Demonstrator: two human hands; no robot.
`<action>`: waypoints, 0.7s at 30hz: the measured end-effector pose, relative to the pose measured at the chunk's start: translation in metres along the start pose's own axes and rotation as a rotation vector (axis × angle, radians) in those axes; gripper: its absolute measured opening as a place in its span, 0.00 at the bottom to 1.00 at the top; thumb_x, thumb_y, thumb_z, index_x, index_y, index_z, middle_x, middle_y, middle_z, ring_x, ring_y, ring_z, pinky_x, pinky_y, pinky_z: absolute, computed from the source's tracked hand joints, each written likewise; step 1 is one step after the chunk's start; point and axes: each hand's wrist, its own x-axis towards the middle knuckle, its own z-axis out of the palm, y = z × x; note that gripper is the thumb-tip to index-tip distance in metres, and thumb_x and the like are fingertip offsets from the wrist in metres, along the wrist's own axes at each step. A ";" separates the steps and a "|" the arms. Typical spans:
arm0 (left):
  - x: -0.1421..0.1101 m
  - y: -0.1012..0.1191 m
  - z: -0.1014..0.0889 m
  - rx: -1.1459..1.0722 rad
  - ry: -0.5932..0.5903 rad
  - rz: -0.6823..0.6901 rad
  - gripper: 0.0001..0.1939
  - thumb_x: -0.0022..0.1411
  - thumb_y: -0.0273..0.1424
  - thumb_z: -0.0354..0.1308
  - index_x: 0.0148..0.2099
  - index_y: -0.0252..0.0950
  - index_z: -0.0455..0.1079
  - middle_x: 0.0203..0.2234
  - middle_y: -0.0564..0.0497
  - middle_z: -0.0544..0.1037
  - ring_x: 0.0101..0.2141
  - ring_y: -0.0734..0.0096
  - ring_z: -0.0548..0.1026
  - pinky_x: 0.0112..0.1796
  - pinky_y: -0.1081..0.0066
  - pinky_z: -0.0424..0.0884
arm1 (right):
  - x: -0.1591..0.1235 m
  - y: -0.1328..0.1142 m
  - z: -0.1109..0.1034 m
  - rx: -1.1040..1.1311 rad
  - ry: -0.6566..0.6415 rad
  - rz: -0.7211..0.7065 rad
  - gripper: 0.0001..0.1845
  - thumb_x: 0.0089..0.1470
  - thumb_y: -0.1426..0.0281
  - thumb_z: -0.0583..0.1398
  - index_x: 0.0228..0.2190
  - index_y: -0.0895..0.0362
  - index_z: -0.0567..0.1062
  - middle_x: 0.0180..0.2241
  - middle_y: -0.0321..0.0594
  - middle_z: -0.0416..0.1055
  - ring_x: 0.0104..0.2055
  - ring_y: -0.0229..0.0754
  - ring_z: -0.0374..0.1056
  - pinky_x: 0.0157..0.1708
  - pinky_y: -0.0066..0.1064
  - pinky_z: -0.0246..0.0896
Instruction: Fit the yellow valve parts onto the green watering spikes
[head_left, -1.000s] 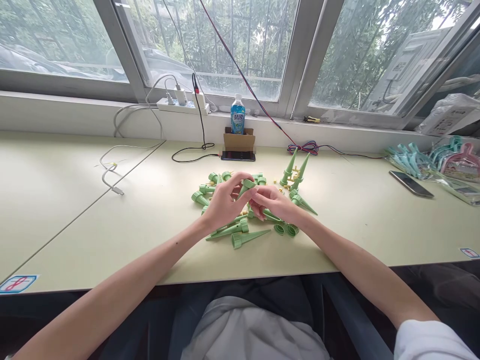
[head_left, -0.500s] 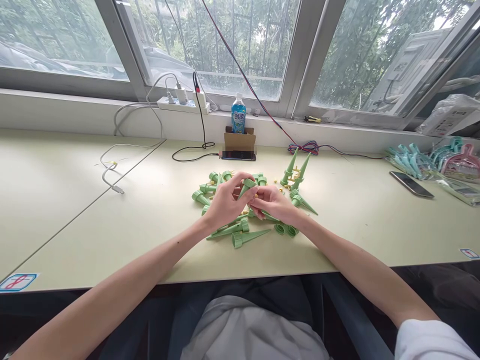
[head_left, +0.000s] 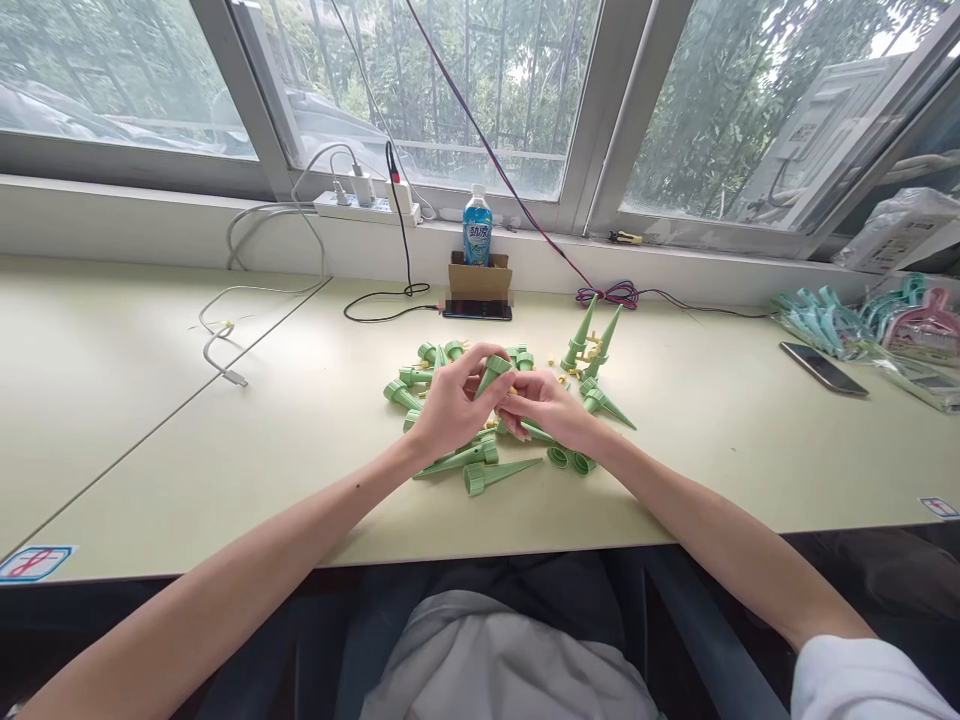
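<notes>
My left hand (head_left: 452, 405) is closed around a green plant watering spike (head_left: 493, 372), its ribbed cap end facing up. Against that spike, my right hand (head_left: 550, 405) pinches a small yellow piece (head_left: 513, 390), mostly covered by the fingers. Several more spikes lie around and under my hands, among them one spike (head_left: 501, 475) close to the table's front edge. Two loose green caps (head_left: 570, 459) rest below my right wrist. To the right of my hands two spikes (head_left: 589, 340) stand point up, with yellow pieces beside them.
Behind the pile, a phone (head_left: 478, 311) leans by a cardboard box (head_left: 480, 278) with a blue bottle (head_left: 477, 230) behind it. A second phone (head_left: 823, 368) and bagged plastic goods (head_left: 821, 318) lie at the right. A power strip (head_left: 367, 208) and cables occupy the back left.
Both hands stay nearly in place on the spike. The yellow piece at my right fingertips shows more than a second ago. The view has shifted very slightly.
</notes>
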 end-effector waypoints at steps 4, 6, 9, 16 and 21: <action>0.000 0.000 0.000 -0.010 -0.009 0.001 0.12 0.63 0.36 0.62 0.46 0.39 0.69 0.23 0.58 0.70 0.21 0.78 0.70 0.20 0.80 0.67 | 0.000 0.000 0.000 0.035 -0.012 0.003 0.19 0.59 0.57 0.64 0.28 0.60 0.72 0.21 0.32 0.67 0.19 0.31 0.64 0.18 0.24 0.56; 0.000 0.000 -0.001 -0.009 -0.016 0.001 0.12 0.63 0.36 0.62 0.47 0.39 0.69 0.22 0.58 0.70 0.21 0.78 0.70 0.20 0.80 0.67 | -0.001 0.000 0.000 0.059 -0.023 0.005 0.19 0.59 0.57 0.64 0.28 0.60 0.72 0.21 0.32 0.67 0.19 0.31 0.64 0.18 0.24 0.56; -0.001 0.001 -0.001 -0.003 -0.019 0.009 0.12 0.63 0.36 0.62 0.47 0.39 0.69 0.22 0.58 0.70 0.20 0.78 0.69 0.20 0.80 0.66 | 0.000 0.001 -0.001 0.103 -0.046 0.005 0.18 0.59 0.59 0.65 0.29 0.61 0.73 0.20 0.33 0.67 0.19 0.31 0.64 0.18 0.24 0.56; -0.001 0.002 -0.001 -0.008 -0.028 0.027 0.11 0.63 0.35 0.62 0.46 0.39 0.69 0.24 0.57 0.70 0.21 0.79 0.69 0.21 0.80 0.68 | 0.000 0.004 -0.004 0.176 -0.092 0.046 0.17 0.58 0.59 0.66 0.28 0.60 0.72 0.19 0.33 0.68 0.20 0.32 0.63 0.19 0.24 0.56; -0.001 0.002 -0.001 0.000 -0.038 0.051 0.10 0.65 0.35 0.61 0.47 0.39 0.70 0.23 0.57 0.70 0.21 0.79 0.69 0.21 0.80 0.67 | 0.000 0.005 -0.006 0.214 -0.145 0.048 0.16 0.59 0.60 0.65 0.28 0.60 0.73 0.20 0.32 0.68 0.18 0.31 0.63 0.19 0.24 0.55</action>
